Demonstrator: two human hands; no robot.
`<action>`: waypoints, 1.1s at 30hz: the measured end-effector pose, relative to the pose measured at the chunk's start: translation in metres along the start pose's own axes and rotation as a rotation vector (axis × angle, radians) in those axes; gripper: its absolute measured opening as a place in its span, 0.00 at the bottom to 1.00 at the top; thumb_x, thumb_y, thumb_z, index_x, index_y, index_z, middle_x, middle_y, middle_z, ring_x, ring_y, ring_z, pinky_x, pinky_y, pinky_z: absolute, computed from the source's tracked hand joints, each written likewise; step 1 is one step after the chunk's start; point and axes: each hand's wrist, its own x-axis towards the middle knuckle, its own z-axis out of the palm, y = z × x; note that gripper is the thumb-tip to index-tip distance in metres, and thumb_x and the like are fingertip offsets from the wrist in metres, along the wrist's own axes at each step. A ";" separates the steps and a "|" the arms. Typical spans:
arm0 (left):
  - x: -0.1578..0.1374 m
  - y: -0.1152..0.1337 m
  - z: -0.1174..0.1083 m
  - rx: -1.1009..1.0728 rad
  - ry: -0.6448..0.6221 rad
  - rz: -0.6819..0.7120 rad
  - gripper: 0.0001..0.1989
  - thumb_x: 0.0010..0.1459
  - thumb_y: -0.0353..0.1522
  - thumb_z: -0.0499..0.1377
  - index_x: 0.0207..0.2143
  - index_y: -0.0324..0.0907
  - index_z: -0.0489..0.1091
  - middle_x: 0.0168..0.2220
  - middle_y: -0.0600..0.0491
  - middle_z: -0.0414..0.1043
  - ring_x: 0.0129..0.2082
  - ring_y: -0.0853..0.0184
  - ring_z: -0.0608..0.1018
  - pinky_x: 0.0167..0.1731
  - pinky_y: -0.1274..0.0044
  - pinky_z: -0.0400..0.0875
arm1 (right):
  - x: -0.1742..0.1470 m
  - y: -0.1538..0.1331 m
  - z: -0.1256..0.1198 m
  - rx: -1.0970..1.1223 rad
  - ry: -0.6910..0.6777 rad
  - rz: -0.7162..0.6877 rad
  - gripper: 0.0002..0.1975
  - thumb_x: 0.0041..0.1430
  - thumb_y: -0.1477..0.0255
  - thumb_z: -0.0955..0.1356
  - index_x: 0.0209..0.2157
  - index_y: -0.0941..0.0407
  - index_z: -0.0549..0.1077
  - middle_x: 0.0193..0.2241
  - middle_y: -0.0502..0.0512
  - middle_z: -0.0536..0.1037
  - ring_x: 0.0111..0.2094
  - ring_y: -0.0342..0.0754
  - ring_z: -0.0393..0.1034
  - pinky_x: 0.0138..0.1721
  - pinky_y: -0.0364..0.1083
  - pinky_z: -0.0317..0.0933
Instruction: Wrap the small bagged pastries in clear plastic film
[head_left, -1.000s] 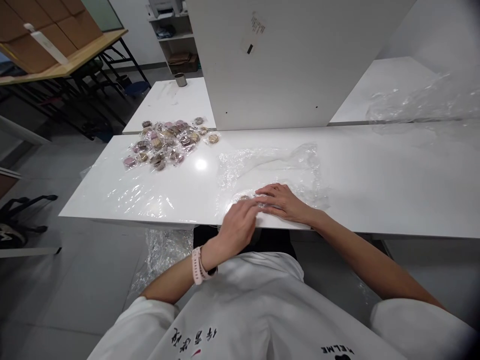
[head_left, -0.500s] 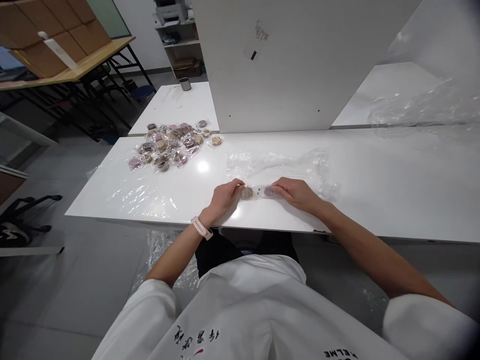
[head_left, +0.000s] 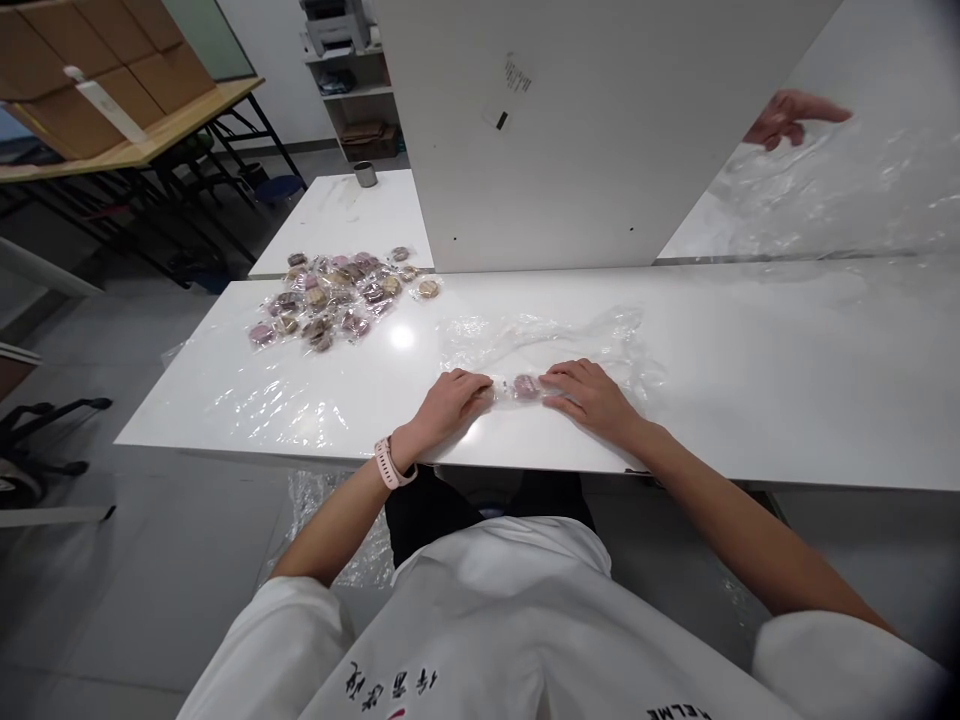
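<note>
At the front of the white table, two individually wrapped cookies lie side by side on clear plastic film (head_left: 540, 335). My left hand (head_left: 454, 402) has its fingers closed over the left, tan one, which is almost fully hidden. The pinkish wrapped cookie (head_left: 526, 387) lies in plain sight between my hands. Just right of it rests my right hand (head_left: 591, 400), thumb and fingers apart, the tips at the wrapper's edge.
A loose pile of wrapped cookies (head_left: 341, 295) covers the table's (head_left: 750, 380) back left. A tall white panel (head_left: 540, 150) stands behind the film. Beyond it at the right, another person's hand (head_left: 799, 118) is above plastic sheeting (head_left: 847, 200). A metal cup (head_left: 365, 174) stands at the back.
My right hand has let go of the pinkish cookie and spread its fingers. My left fingers have moved over the tan cookie. Another person's hand has appeared at the upper right.
</note>
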 end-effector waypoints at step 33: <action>0.057 -0.014 -0.035 -0.020 0.042 -0.431 0.11 0.64 0.37 0.60 0.29 0.43 0.70 0.24 0.54 0.70 0.26 0.65 0.71 0.27 0.75 0.55 | 0.064 -0.030 -0.004 -0.061 -0.079 0.190 0.18 0.66 0.56 0.67 0.49 0.54 0.73 0.47 0.62 0.77 0.45 0.56 0.71 0.34 0.48 0.59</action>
